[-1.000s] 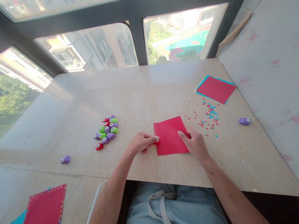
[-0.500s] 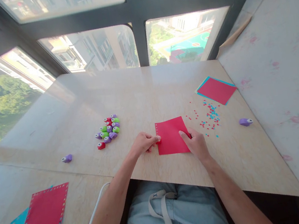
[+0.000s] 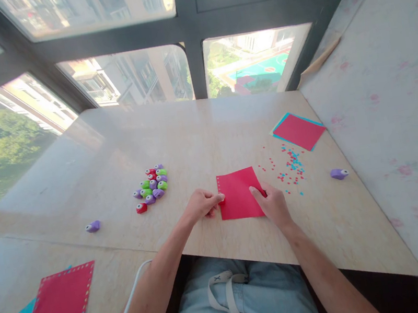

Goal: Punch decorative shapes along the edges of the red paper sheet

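A sheet of red paper (image 3: 239, 194) lies in front of me, with a row of small punched holes along the upper part of its left edge. My left hand (image 3: 203, 203) is closed at that edge, its thumb pressing on a small red craft punch (image 3: 222, 201) that is mostly hidden by the fingers. On the paper's right edge, my right hand (image 3: 274, 203) grips the sheet, thumb on top and fingers underneath. Red and blue paper dots (image 3: 293, 161) are scattered to the right of the sheet.
Several red, green and purple craft punches (image 3: 153, 184) stand grouped left of centre. Single purple punches lie far left (image 3: 93, 226) and far right (image 3: 339, 174). Plain sheets (image 3: 300, 131) are stacked back right; hole-edged sheets (image 3: 56, 310) lie front left, near a white cable (image 3: 128, 309).
The camera view has shifted slightly, moving the whole scene a little down and left. Both hands keep the same hold on the paper and punch.
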A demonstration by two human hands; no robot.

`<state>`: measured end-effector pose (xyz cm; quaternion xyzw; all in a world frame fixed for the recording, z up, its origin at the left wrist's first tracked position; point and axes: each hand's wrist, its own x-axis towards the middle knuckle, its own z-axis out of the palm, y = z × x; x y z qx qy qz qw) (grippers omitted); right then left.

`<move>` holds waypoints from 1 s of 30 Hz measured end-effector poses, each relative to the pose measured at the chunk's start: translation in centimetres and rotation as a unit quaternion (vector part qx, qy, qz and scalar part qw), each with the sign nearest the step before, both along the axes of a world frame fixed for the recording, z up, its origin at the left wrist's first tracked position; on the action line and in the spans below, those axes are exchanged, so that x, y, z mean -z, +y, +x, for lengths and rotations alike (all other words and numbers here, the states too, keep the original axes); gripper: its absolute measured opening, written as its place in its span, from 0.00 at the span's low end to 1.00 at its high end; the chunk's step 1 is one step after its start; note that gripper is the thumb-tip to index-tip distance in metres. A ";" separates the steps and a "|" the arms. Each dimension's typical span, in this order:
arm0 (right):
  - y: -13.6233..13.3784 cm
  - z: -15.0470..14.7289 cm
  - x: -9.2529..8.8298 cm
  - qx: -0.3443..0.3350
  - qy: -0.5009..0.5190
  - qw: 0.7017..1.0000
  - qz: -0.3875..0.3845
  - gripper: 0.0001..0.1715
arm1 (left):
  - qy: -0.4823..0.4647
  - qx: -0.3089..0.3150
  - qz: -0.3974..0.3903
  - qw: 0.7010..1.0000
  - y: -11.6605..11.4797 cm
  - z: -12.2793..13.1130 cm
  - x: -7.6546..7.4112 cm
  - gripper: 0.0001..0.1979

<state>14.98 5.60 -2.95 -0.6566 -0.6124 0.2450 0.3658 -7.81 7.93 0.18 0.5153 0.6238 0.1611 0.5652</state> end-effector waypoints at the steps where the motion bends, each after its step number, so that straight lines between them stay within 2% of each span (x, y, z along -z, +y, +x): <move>1: 0.0 0.0 0.0 0.000 0.001 1.000 0.000 0.19 | 0.003 0.002 0.000 1.000 0.0 0.0 0.0 0.22; 14: 0.0 0.0 0.2 0.004 -0.013 1.000 0.008 0.20 | 0.012 0.032 -0.004 0.999 0.1 0.2 -0.4 0.21; 18: 0.0 0.0 0.3 0.000 -0.007 1.000 0.003 0.19 | 0.002 0.021 -0.015 1.000 0.1 0.3 -0.5 0.21; 30: 0.0 0.1 0.4 0.002 0.007 1.000 0.011 0.19 | -0.061 0.012 -0.050 0.997 0.5 -0.7 1.4 0.22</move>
